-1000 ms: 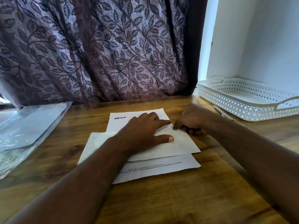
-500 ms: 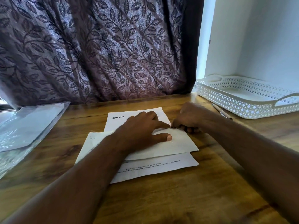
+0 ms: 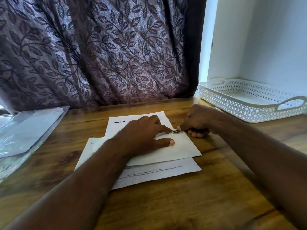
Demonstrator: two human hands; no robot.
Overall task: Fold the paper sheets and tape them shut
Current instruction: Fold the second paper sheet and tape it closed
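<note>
2 paper sheets lie stacked near the middle of the wooden table (image 3: 166,205). The lower one, the printed sheet (image 3: 159,173), shows a "blinkit" heading at its far end and lines of small print at its near end. Across it, slightly askew, lies the folded sheet (image 3: 181,148), plain white, with its right corner hanging a little past the printed one's edge.

The left hand (image 3: 146,135) rests flat on the folded sheet, palm down. Its fingers are straight, the thumb is stretched along the paper, and the index fingertip points at the sheet's far right edge. The right hand (image 3: 197,122) sits just beside it at that same edge, fingers curled under. Its thumb and forefinger pinch a small pale piece (image 3: 176,130) against the paper, right at the left index fingertip. It is too small for me to tell whether it is tape. Both bare forearms reach in from the near side of the table.

A white lattice tray (image 3: 240,107) with cut-out handles stands at the right by the white wall (image 3: 265,39), well apart from the sheets. A clear plastic sleeve (image 3: 25,130) lies at the left edge. A purple leaf-patterned curtain (image 3: 99,55) hangs behind the table.
</note>
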